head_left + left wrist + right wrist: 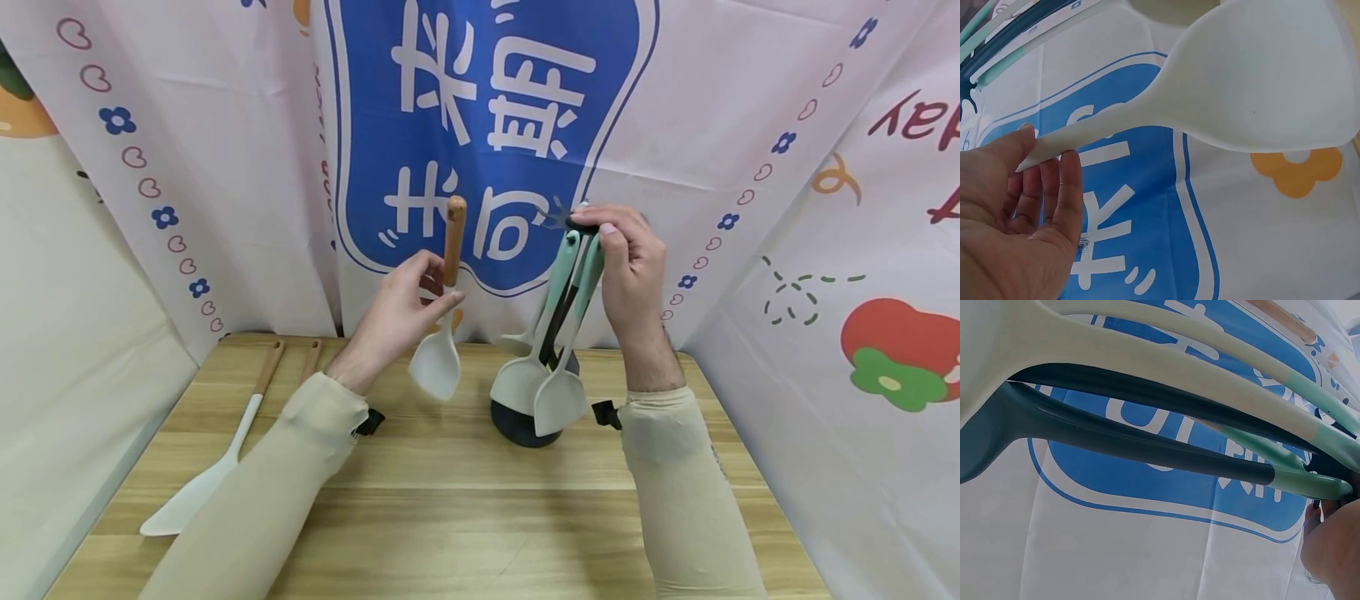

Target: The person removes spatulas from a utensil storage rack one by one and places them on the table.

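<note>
My left hand (405, 304) pinches a white spatula (437, 367) by its neck, just below the wooden handle, which points up. The left wrist view shows the thumb and fingers on the neck and the broad white blade (1266, 75). On the right, my right hand (636, 267) grips the top of a dark utensil stand (517, 425) with hooks around its head. Several utensils hang from it, among them a cream turner (562, 404) with a mint-green handle. The right wrist view also shows a dark utensil (1147, 450) with a green handle end.
A long white spatula (206, 492) with a wooden handle lies on the wooden table (465, 533) at the left. Another wooden handle (312, 358) shows beside it, its lower part hidden behind my left arm. A printed cloth (697, 108) hangs behind the table.
</note>
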Tool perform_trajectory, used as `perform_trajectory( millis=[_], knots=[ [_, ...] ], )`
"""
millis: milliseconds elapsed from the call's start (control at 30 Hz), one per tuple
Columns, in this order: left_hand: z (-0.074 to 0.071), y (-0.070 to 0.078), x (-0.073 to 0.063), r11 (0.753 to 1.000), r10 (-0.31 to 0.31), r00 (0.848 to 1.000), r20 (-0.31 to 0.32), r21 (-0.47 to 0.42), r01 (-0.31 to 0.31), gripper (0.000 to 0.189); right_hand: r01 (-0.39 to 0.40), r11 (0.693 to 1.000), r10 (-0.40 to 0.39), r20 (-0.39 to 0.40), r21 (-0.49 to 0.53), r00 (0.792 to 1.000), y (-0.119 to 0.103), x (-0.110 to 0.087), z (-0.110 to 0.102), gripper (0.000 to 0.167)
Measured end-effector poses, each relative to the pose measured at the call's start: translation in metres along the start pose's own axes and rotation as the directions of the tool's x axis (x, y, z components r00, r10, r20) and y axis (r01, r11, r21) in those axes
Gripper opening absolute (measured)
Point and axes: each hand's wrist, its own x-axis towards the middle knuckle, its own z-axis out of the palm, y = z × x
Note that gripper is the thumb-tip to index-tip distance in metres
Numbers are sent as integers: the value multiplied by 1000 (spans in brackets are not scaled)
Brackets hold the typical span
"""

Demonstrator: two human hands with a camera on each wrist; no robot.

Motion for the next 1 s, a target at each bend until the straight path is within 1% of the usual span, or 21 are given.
perform_trajectory(
  millis=[233,367,533,733,1000],
  knots=[
    [-11,-3,-9,998,2,1000,20,59,-3,37,5,1000,-5,18,-9,1000,-1,0,0,44],
    [-18,-7,-14,996,2,1000,31,91,-5,37,0,1000,0,17,-5,1000,-2,0,0,43],
    [-25,-11,-20,990,-16,999,51,139,9,37,-13,1000,13,9,-2,1000,-2,-1,-1,41],
    [-33,-14,-27,985,-12,998,63,174,1,35,-15,1000,15,14,-5,1000,-2,-1,-1,42],
    [-42,-15,-35,974,-53,995,79,223,34,38,-9,1000,9,22,-6,1000,-1,0,-2,42]
  ],
)
